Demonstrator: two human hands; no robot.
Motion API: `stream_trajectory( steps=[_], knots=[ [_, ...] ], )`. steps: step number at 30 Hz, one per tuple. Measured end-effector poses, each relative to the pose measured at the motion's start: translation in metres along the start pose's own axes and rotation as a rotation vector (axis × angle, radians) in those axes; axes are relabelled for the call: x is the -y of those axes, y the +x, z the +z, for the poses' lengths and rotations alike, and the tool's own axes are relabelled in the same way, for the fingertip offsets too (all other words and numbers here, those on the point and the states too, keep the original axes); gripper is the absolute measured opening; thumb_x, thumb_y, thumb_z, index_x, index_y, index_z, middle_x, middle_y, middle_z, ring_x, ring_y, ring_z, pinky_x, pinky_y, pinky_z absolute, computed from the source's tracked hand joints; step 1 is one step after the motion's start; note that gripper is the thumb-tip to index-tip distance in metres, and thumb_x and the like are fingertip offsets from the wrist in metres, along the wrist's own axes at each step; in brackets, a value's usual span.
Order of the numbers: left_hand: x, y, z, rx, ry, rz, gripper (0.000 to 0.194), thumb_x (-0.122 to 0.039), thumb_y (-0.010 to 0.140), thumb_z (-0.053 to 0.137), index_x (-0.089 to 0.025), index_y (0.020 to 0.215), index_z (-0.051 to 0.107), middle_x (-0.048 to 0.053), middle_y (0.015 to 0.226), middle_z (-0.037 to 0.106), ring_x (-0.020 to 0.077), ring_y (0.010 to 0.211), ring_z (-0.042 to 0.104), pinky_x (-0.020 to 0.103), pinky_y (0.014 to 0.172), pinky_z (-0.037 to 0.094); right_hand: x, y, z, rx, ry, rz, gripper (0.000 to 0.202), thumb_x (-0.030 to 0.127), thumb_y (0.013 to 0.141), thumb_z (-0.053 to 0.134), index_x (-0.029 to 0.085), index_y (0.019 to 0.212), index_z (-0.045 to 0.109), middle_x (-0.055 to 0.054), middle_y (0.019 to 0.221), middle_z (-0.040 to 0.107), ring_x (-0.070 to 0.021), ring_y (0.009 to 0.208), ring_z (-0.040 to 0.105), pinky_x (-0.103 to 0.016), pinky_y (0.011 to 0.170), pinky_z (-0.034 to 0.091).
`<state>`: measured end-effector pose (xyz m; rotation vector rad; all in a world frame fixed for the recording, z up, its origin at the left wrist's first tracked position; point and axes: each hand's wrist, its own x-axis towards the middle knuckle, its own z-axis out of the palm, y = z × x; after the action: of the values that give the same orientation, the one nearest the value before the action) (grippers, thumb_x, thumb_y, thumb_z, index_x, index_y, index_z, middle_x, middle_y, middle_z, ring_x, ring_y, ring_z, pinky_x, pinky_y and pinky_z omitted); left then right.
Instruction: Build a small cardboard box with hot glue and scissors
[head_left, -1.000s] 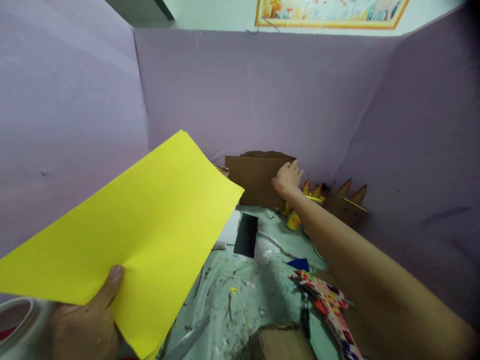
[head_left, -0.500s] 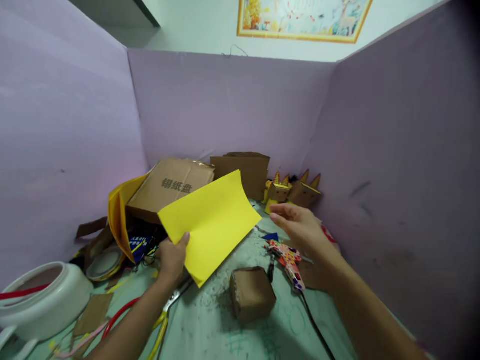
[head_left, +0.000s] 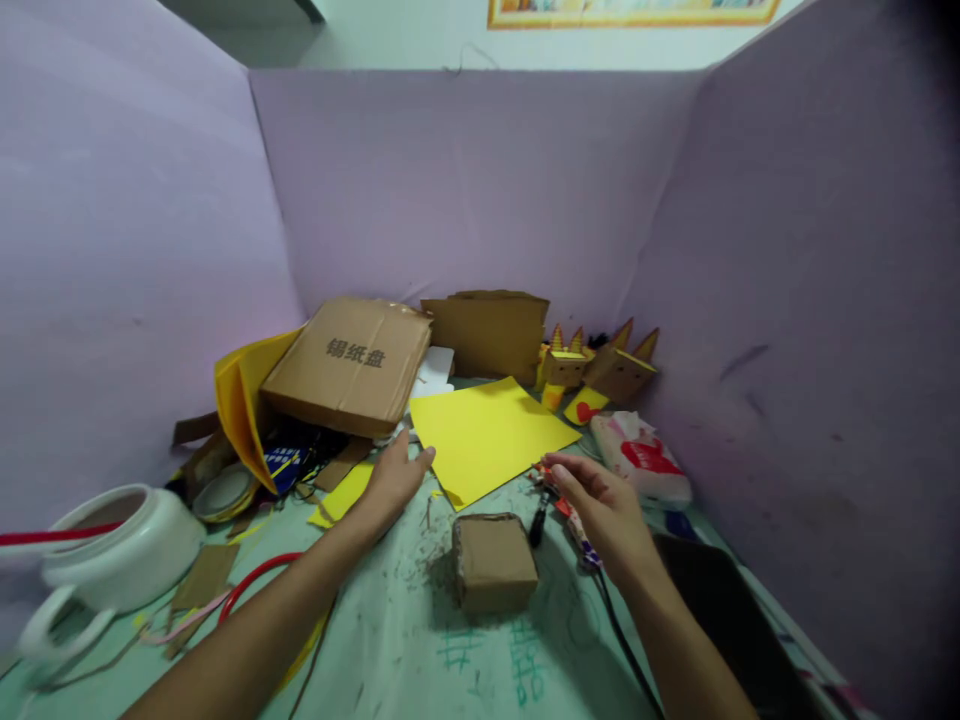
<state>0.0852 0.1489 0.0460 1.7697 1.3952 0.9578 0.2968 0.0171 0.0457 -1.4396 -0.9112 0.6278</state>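
Note:
A yellow sheet of paper (head_left: 487, 435) lies on the green tabletop, one corner pointing toward me. Beside its left edge is my left hand (head_left: 394, 480), thumb apart from the fingers and nothing in its grasp. My right hand (head_left: 604, 500) hovers over a patterned glue gun (head_left: 574, 525), fingers loosely bent and seemingly empty; it partly hides the gun. Between my hands, closer to me, sits a small cardboard cube (head_left: 495, 565). Scissors with yellow handles (head_left: 304, 655) are mostly covered by my left forearm.
Behind the left hand lies a flat cardboard box (head_left: 352, 365). A white pot (head_left: 124, 555) stands at the left. Cardboard figures with horns (head_left: 619, 375) and a tissue pack (head_left: 641, 460) are at the right, with a dark flat object (head_left: 727, 620) nearer. Purple panels (head_left: 480, 190) enclose the table.
The yellow sheet has gone from my left hand's grip down onto the table, farther back. My left hand has let go, and my right hand has come lower over the glue gun. The view has tilted down.

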Motion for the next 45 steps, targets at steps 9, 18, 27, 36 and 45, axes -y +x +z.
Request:
stream_trajectory(
  steps=[9,18,27,36,45],
  knots=[
    [0.046,-0.115,-0.082,0.249,0.942,0.071,0.048,-0.025,0.079,0.053,-0.015,0.126,0.052,0.014,0.122,0.056,0.0307,0.115,0.046,0.044,0.097,0.034,0.011,-0.040,0.001,0.676,-0.503,-0.080,0.107,0.042,0.048,0.082,0.017,0.140,0.034,-0.015,0.149,0.032,-0.0331,0.137,0.028,-0.047,0.113,0.021],
    [0.066,-0.097,-0.100,0.083,1.021,0.050,0.032,-0.021,0.088,0.039,-0.016,0.109,0.061,0.012,0.108,0.061,0.0274,0.103,0.051,0.038,0.085,0.040,-0.004,-0.048,0.023,0.698,-0.516,-0.007,0.096,0.025,0.060,0.073,0.017,0.144,0.026,-0.015,0.144,0.039,-0.0324,0.130,0.038,-0.047,0.111,0.023],
    [0.038,-0.037,-0.068,0.009,0.993,0.051,0.027,-0.030,0.076,0.054,-0.013,0.091,0.068,0.017,0.094,0.068,0.0327,0.093,0.059,0.041,0.079,0.041,-0.019,-0.058,0.034,0.715,-0.219,0.037,0.111,0.031,0.060,0.076,0.018,0.147,0.009,-0.018,0.141,0.037,-0.0342,0.130,0.038,-0.047,0.108,0.028],
    [0.015,-0.043,-0.080,-0.030,0.631,0.141,0.034,-0.020,0.083,0.036,-0.017,0.093,0.068,0.007,0.091,0.068,0.0196,0.087,0.060,0.027,0.076,0.044,-0.023,-0.067,0.047,0.588,0.012,-0.014,0.108,0.026,0.057,0.081,0.024,0.144,0.017,-0.013,0.133,0.043,-0.0275,0.121,0.047,-0.042,0.103,0.035],
    [-0.041,-0.084,-0.021,0.461,0.134,-0.049,0.012,-0.028,0.061,0.061,-0.018,0.060,0.067,-0.001,0.057,0.062,0.0156,0.057,0.054,0.024,0.052,0.036,-0.033,-0.071,0.041,0.641,0.188,0.016,0.116,0.046,0.051,0.083,0.024,0.144,0.018,-0.014,0.135,0.044,-0.0293,0.121,0.047,-0.044,0.102,0.035]
  ],
)
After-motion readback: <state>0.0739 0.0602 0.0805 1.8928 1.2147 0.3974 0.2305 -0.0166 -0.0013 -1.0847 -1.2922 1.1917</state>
